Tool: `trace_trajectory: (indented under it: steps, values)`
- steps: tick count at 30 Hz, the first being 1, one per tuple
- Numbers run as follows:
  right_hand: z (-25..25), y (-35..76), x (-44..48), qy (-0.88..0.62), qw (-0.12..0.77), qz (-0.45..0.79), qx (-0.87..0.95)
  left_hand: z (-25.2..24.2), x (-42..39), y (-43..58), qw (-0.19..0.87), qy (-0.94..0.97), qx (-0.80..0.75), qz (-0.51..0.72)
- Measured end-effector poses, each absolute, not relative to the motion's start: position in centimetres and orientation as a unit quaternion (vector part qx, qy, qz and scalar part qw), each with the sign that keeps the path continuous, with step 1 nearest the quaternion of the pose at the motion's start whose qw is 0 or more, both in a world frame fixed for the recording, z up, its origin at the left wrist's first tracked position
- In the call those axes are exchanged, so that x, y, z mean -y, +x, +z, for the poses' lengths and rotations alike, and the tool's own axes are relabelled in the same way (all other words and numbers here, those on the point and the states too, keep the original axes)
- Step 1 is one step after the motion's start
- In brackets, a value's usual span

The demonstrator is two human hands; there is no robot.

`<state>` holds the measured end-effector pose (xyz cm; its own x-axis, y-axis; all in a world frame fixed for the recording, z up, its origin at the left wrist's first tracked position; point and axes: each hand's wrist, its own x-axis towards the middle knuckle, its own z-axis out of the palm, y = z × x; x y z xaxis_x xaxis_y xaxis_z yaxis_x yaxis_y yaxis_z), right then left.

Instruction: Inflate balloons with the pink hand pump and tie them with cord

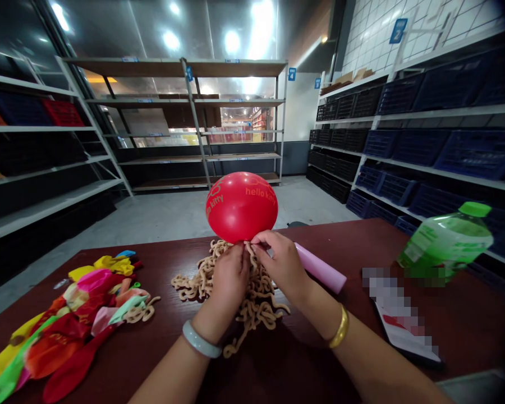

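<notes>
An inflated red balloon (242, 207) with "hello kitty" printing stands upright over the table, neck down. My left hand (230, 272) is closed at its neck, fingers pressed together, a pale bangle on the wrist. Thumb and fingertips of my right hand (281, 259) pinch a strand of tan cord right beside the neck; a gold bangle circles that wrist. My fingers partly hide the neck and the strand. Beneath and around both hands lies a tangled heap of tan cord (258, 315). A pile of uninflated coloured balloons (73, 314) spreads over the table's left side, with some cord near it.
On the dark red table (315, 348) a pink cylinder (322, 269) lies right of my right hand. Farther right are a partly blurred flat device (404, 320) and a green-capped bottle (450, 241) of green liquid. Shelving (202, 101) stands behind; blue crates (467, 154) fill racks at right.
</notes>
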<state>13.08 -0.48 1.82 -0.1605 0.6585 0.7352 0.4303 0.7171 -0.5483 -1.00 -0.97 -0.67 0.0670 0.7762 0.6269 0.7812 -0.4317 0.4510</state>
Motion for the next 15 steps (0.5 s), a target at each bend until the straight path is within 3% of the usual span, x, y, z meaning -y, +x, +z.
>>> trace_trajectory:
  steps: [8,15]
  values:
    - [1.49,13.27,-0.29,-0.381,0.527,0.129,0.749,-0.67,0.95,-1.04,0.044,-0.746,0.559,-0.36]
    - [1.11,12.82,0.63,-0.442,0.498,-0.038,0.745,-0.56,0.77,-0.48,-0.052,-0.752,0.519,-0.403]
